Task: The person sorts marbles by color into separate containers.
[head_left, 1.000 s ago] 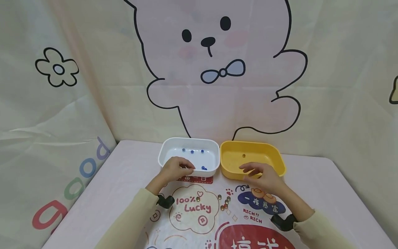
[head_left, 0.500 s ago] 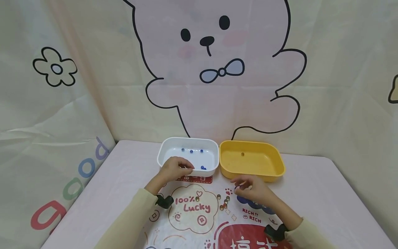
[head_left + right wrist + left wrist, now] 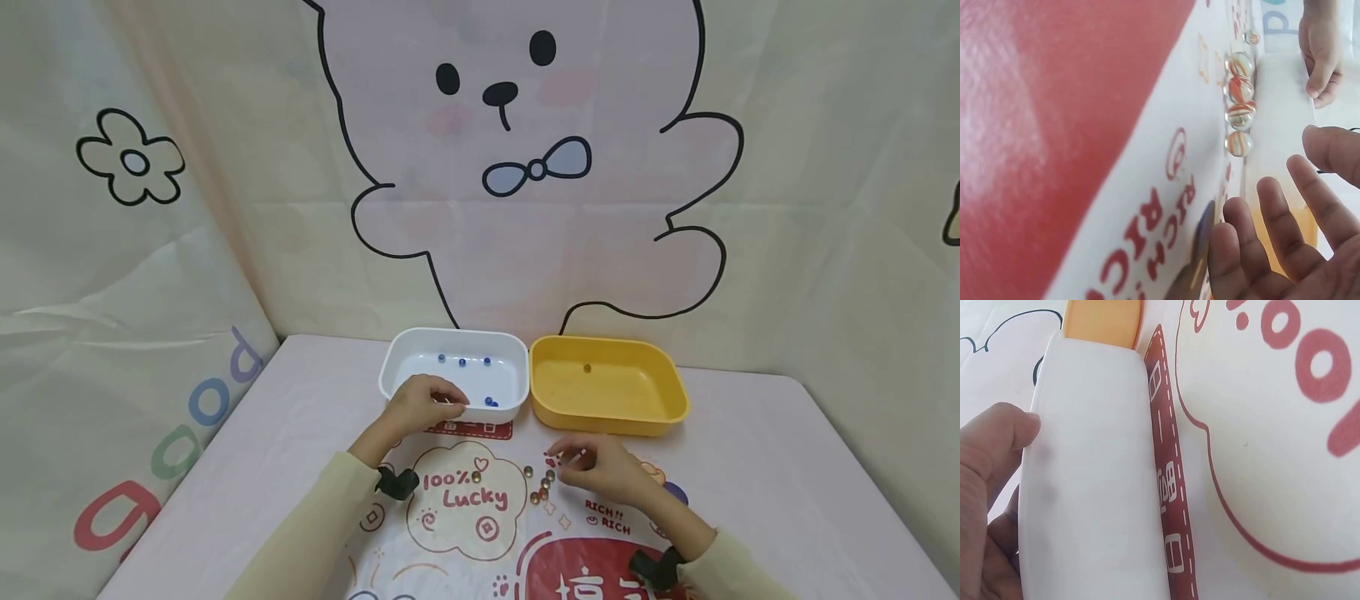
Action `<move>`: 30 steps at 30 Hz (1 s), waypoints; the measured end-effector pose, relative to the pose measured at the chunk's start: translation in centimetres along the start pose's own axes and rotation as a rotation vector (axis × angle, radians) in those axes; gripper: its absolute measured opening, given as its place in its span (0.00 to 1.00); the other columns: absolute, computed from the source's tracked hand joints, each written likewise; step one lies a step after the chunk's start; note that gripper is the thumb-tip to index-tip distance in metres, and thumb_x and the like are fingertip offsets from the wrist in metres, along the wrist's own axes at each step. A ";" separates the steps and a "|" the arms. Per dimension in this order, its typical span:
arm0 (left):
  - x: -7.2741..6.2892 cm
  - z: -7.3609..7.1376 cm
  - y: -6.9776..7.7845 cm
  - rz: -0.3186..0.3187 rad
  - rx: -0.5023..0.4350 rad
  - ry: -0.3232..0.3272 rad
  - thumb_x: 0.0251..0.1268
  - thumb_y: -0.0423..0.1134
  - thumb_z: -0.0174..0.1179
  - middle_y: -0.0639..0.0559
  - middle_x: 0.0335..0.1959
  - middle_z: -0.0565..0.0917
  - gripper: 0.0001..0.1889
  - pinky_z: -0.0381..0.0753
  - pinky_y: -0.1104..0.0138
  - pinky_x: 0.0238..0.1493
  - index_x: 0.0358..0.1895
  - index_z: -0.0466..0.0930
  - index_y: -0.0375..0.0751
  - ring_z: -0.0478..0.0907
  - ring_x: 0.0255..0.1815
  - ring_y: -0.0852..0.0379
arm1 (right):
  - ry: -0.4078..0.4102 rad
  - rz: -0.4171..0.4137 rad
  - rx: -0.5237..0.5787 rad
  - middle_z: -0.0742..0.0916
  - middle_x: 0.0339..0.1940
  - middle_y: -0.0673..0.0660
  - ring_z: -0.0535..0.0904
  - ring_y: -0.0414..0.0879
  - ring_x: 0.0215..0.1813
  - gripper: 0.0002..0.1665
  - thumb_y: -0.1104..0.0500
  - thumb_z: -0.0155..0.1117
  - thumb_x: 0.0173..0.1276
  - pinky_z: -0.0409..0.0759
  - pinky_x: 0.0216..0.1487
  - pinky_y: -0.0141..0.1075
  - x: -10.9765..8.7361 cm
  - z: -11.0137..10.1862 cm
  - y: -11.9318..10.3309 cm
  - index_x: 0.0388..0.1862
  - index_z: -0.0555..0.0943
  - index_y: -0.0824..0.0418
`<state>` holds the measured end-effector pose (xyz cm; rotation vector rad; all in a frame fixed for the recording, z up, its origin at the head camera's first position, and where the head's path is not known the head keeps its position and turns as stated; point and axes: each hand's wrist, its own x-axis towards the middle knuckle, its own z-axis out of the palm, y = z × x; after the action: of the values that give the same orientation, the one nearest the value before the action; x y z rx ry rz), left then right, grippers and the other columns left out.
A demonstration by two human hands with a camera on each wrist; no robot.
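Note:
My left hand (image 3: 427, 406) holds the front rim of a white plastic tub (image 3: 397, 357), thumb and bent fingers at its edge; in the left wrist view the thumb (image 3: 1004, 434) lies right at the rim. Several small blue marbles (image 3: 462, 362) lie inside that tub. My right hand (image 3: 603, 472) is over the table just right of a loose group of glass marbles (image 3: 543, 493) with orange swirls. Its fingers (image 3: 1279, 212) are spread and loosely bent, nothing between them. The nearest marbles (image 3: 1239, 117) stand in a line ahead of the fingertips.
A yellow tub (image 3: 622, 421) stands against the white one on the right, with one amber marble (image 3: 587, 368) in it. Another marble (image 3: 476, 477) sits apart on the printed tablecloth (image 3: 465, 533). A cloth backdrop (image 3: 825, 275) rises behind the table.
My right hand has come down from over the yellow tub's front edge, toward me and leftward, to beside the loose marbles. The left hand stays at the white tub's rim.

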<state>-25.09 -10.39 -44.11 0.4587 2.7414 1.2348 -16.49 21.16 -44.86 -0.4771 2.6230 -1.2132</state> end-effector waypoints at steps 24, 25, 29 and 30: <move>0.1 -0.1 0.2 -0.009 0.008 -0.010 0.56 0.46 0.68 0.62 0.33 0.85 0.03 0.75 0.66 0.37 0.33 0.88 0.58 0.75 0.36 0.59 | -0.020 0.041 -0.115 0.80 0.28 0.46 0.72 0.40 0.32 0.11 0.62 0.70 0.57 0.71 0.34 0.29 1.2 1.1 0.0 0.39 0.85 0.50; 0.0 -0.1 0.2 -0.008 0.007 -0.009 0.56 0.45 0.68 0.62 0.33 0.85 0.03 0.75 0.66 0.37 0.33 0.88 0.57 0.75 0.36 0.59 | -0.019 0.042 -0.119 0.80 0.28 0.45 0.72 0.40 0.32 0.11 0.62 0.70 0.57 0.71 0.34 0.29 1.2 1.2 0.0 0.39 0.85 0.50; -0.1 0.0 0.3 -0.006 0.001 -0.004 0.56 0.45 0.68 0.61 0.34 0.85 0.03 0.75 0.66 0.36 0.34 0.88 0.56 0.76 0.35 0.59 | -0.018 0.041 -0.120 0.79 0.28 0.46 0.71 0.40 0.33 0.11 0.63 0.70 0.56 0.69 0.33 0.29 1.2 1.4 0.1 0.37 0.85 0.50; -0.1 0.0 0.3 -0.004 0.003 -0.003 0.56 0.45 0.68 0.61 0.34 0.85 0.04 0.75 0.66 0.36 0.34 0.88 0.55 0.76 0.35 0.59 | -0.019 0.039 -0.121 0.79 0.28 0.46 0.71 0.41 0.33 0.10 0.63 0.70 0.56 0.69 0.33 0.29 1.2 1.4 0.1 0.37 0.85 0.50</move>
<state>-24.93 -10.27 -43.88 0.4550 2.7411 1.2286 -17.16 19.77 -45.88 -0.4537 2.6869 -1.0377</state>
